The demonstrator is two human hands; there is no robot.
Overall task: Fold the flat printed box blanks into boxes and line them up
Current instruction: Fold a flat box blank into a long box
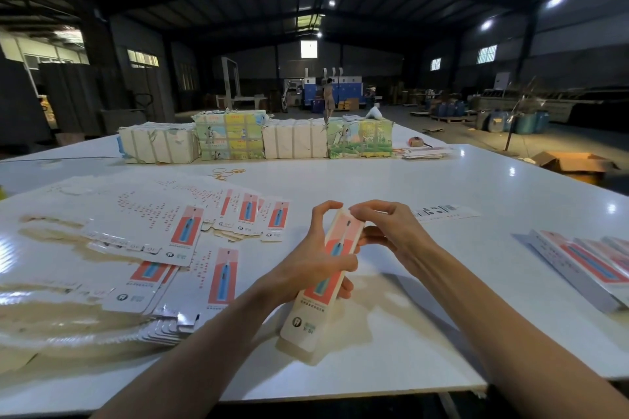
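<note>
A long narrow printed box, white with a red panel and a blue toothbrush picture, is held tilted above the white table. My left hand grips its middle, fingers curled round it. My right hand pinches the flap at its far top end. Flat printed box blanks lie fanned in loose piles to the left. Folded boxes lie side by side at the right edge.
Four wrapped bundles stand in a row at the table's far side, with rubber bands in front of them. A single flat blank lies behind my right hand. A cardboard carton sits on the floor to the right. A person stands far off.
</note>
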